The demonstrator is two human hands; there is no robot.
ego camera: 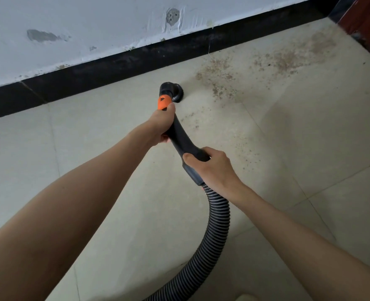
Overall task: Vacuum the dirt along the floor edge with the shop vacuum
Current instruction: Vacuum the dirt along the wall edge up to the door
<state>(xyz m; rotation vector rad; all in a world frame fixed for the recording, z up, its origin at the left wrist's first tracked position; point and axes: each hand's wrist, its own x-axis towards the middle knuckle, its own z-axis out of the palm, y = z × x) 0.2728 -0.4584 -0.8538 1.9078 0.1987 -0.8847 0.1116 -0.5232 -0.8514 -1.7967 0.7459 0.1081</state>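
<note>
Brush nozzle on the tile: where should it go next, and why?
Probably sweep the brush nozzle right along the black baseboard into the dirt. Both hands, left and right, grip the wand; the tile beside the nozzle looks clean, while the grit lies to its right.

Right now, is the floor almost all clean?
Not yet. The tiles left of the brush nozzle look clean. Both hands, left hand and right hand, hold the wand. Brown dirt to the right, along the black baseboard, is left.
</note>
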